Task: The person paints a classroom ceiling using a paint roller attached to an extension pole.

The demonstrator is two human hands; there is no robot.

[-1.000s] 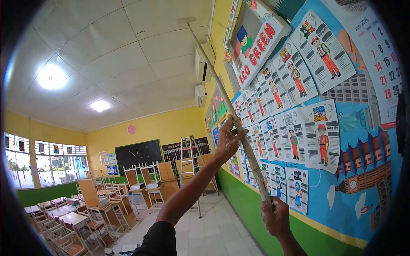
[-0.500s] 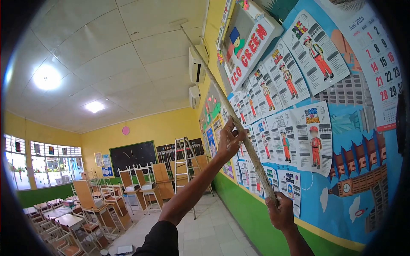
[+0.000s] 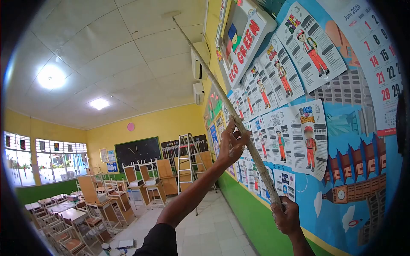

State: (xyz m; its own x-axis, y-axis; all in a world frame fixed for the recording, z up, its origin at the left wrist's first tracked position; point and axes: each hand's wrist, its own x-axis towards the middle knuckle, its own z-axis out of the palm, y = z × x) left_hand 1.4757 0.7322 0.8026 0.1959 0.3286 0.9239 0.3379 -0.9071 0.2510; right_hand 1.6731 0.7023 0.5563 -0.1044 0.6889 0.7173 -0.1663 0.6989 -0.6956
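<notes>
A long, paint-smeared pole [image 3: 213,81] runs slanting from my hands up to the ceiling. At its far end a pale roller-like head [image 3: 174,15] meets the ceiling panels; its exact form is too small to make out. Higher on the shaft, my left hand [image 3: 232,144] is closed around it, with white paint specks on the skin. My right hand [image 3: 287,215] grips the pole's lower end, close to the poster-covered wall.
Coloured sheets [image 3: 307,136], a calendar [image 3: 382,68] and an "ECO GREEN" board [image 3: 245,47] hang close on the right. Ahead stand a stepladder [image 3: 185,164] and stacked desks and chairs [image 3: 92,192]. Air conditioners [image 3: 198,93] and a lit lamp [image 3: 51,77] are overhead.
The pole's far end has shifted left and up in view along the ceiling. Both hands keep their grip, and the view has turned slightly.
</notes>
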